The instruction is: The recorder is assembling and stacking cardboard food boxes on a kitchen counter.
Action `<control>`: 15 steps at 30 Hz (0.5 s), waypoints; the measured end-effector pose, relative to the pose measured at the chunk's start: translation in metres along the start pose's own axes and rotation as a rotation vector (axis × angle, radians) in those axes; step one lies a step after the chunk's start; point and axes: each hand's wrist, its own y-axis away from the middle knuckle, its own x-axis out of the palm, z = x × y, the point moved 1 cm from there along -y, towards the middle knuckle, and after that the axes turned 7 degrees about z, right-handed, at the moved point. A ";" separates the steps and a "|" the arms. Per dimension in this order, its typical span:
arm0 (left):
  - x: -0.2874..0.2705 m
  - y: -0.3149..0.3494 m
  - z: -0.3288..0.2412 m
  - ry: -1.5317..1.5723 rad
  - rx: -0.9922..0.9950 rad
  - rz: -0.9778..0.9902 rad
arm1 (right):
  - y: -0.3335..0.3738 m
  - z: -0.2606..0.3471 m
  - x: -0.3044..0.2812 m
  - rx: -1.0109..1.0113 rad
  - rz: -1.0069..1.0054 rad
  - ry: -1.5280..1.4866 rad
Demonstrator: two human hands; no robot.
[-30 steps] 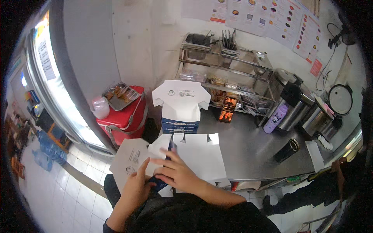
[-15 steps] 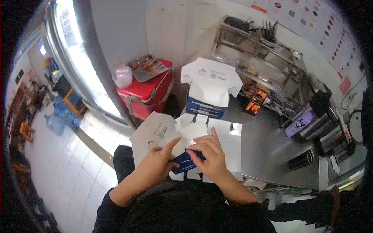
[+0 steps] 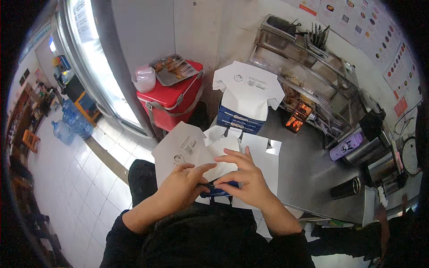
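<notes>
A partly folded cardboard food box, white inside and dark blue outside, lies before me at the counter's near left edge. Its large flap with a printed emblem spreads to the left, and more white panels lie flat to the right. My left hand pinches the near blue wall between thumb and fingers. Close beside it, my right hand grips the same wall with thumb and index finger, its other fingers raised. Fingers hide part of the fold. Beyond stand stacked blue-and-white boxes, the top one with its lid up.
At the back left, a red cooler box carries a metal tray of food and a white tub. A phone leans against the metal rack. A black cup and purple bottle are at the right.
My hands have come closer together along the blue wall, and the right fingers have lifted and spread. The whole view has shifted slightly.
</notes>
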 end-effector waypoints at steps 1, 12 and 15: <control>0.000 -0.001 -0.001 -0.013 -0.011 -0.027 | 0.001 -0.001 0.001 0.038 -0.009 0.059; -0.045 0.008 -0.003 -0.200 0.260 -0.028 | 0.014 0.003 -0.065 0.092 0.080 0.220; -0.062 0.006 0.004 -0.396 0.291 -0.266 | 0.022 0.000 -0.102 0.088 0.004 0.336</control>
